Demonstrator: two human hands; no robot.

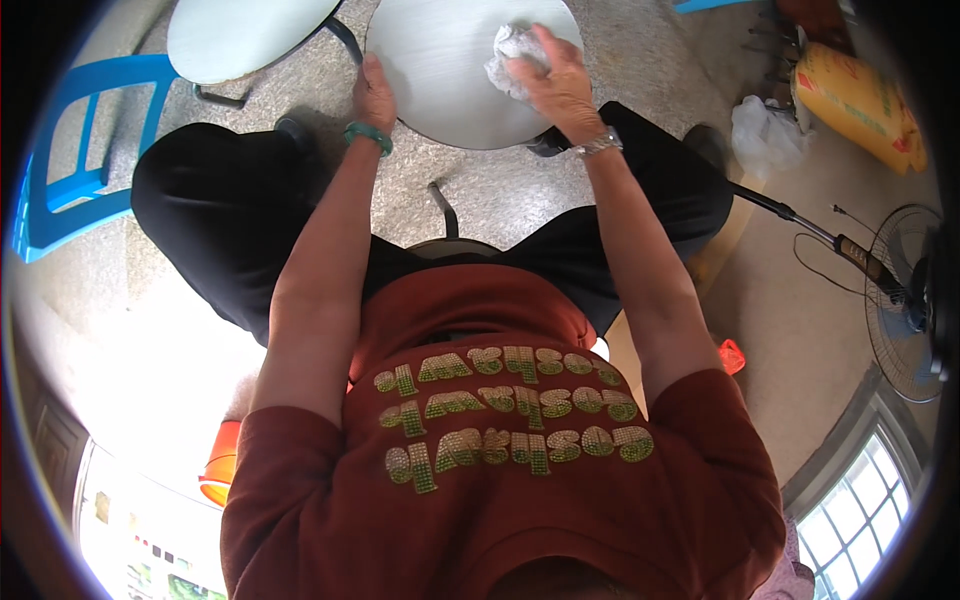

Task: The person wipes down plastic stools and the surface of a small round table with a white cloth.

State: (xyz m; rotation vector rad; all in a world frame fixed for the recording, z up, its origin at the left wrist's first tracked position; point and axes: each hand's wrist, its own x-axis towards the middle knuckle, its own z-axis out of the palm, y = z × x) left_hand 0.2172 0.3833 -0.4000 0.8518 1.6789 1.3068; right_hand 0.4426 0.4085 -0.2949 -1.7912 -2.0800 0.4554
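Note:
Before me is a round stool seat [450, 67] with a pale, smooth top and a thin dark edge. My left hand [375, 94], with a green bangle at its wrist, grips the seat's left edge. On the right part of the top, my right hand [555, 86] presses a crumpled white cloth [510, 60] against the surface. Its fingers are spread over the cloth, and a metal watch is on that wrist. Part of the cloth is hidden under the fingers.
Another round pale stool [240, 34] stands at the upper left, beside a blue plastic chair [112, 71]. To the right lie a clear plastic bag [765, 135] and a yellow sack [855, 105]. A stand fan [900, 300] is at the far right, an orange bucket [221, 461] at the lower left.

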